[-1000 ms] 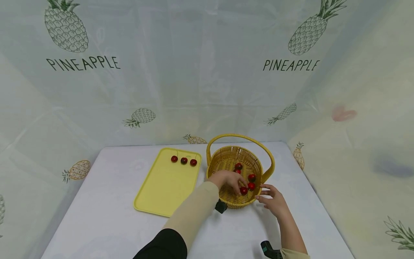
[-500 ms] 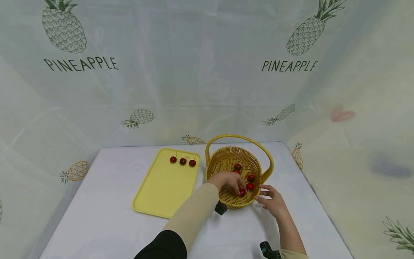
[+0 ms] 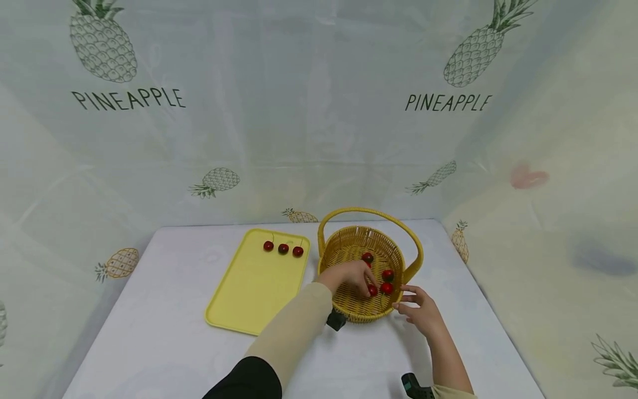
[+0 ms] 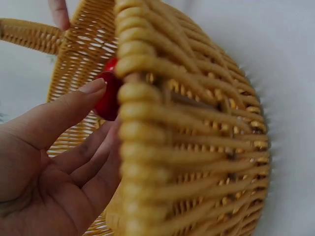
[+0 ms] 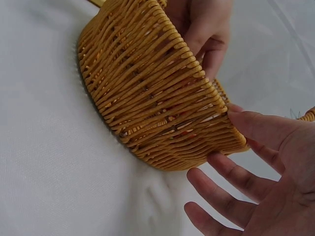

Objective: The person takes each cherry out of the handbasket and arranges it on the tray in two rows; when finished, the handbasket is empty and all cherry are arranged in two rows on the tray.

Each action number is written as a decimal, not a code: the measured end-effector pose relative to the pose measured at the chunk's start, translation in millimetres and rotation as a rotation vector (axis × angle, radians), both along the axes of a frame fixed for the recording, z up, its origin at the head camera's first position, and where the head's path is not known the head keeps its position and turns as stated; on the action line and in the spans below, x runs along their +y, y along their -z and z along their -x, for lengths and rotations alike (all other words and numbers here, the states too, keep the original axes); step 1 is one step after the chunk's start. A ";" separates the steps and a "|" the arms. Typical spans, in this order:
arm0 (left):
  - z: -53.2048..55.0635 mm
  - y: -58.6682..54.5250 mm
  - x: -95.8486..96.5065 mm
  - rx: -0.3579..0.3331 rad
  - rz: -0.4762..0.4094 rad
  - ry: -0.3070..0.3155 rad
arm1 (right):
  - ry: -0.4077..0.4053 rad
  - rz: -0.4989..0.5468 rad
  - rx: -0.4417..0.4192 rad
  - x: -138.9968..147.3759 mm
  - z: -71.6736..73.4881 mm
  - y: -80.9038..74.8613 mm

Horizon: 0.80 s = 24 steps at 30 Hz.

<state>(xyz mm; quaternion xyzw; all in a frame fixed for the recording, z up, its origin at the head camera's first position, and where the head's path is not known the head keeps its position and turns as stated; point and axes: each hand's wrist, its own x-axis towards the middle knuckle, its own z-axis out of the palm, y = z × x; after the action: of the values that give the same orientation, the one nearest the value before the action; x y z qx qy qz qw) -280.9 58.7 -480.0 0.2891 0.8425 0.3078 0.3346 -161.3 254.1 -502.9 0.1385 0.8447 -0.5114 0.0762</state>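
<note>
Left hand (image 3: 351,275) on 1 cherry (image 3: 372,291) inside basket (image 3: 346,245), right hand (image 3: 421,311) on rim (image 5: 202,73)

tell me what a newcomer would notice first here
Probably the yellow basket, with its arched handle, on the white table. Next come the left hand, pinching a red cherry inside the basket, and the right hand, touching its rim. Then there are three dark cherries in a row at the far end of the yellow tray.
</note>
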 end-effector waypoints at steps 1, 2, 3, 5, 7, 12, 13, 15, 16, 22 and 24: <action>0.2 -1.3 -1.4 0.019 -0.005 0.001 | -0.001 -0.002 -0.002 0.2 -0.1 0.1; 0.3 -2.9 -2.8 0.043 -0.008 0.006 | -0.002 -0.003 -0.003 0.5 -0.2 0.2; 0.2 -4.9 -4.2 0.061 -0.015 0.007 | -0.002 -0.002 -0.005 0.7 -0.4 0.2; -0.3 -9.0 -7.1 0.079 -0.026 0.002 | -0.004 -0.004 -0.009 1.1 -0.9 -0.3; -1.4 -13.5 -10.2 0.065 -0.049 -0.016 | -0.006 -0.006 -0.013 1.5 -1.1 -0.8; -5.0 -24.8 -18.8 -0.004 -0.115 -0.062 | -0.013 -0.007 -0.017 2.4 -1.8 -3.3; -5.6 -26.6 -21.0 -0.005 -0.122 -0.066 | -0.013 -0.005 -0.017 2.4 -1.9 -3.8; -6.3 -29.4 -26.1 0.018 -0.120 -0.070 | -0.016 0.000 -0.015 2.0 -2.1 -4.9; -6.7 -30.1 -29.0 0.033 -0.117 -0.074 | -0.018 0.004 -0.015 1.7 -2.2 -5.4; -9.9 -34.3 -50.4 0.151 -0.102 -0.102 | -0.025 0.011 -0.012 -0.2 -2.2 -5.7; -12.8 -37.5 -58.7 0.151 -0.120 -0.121 | -0.025 0.009 -0.010 -0.2 -2.6 -5.6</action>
<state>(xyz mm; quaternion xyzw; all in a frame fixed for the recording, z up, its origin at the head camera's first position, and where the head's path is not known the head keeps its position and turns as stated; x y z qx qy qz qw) -268.1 0.0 -442.4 0.2797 0.8613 0.3545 0.2331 -158.7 253.8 -497.2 0.1300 0.8436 -0.5136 0.0873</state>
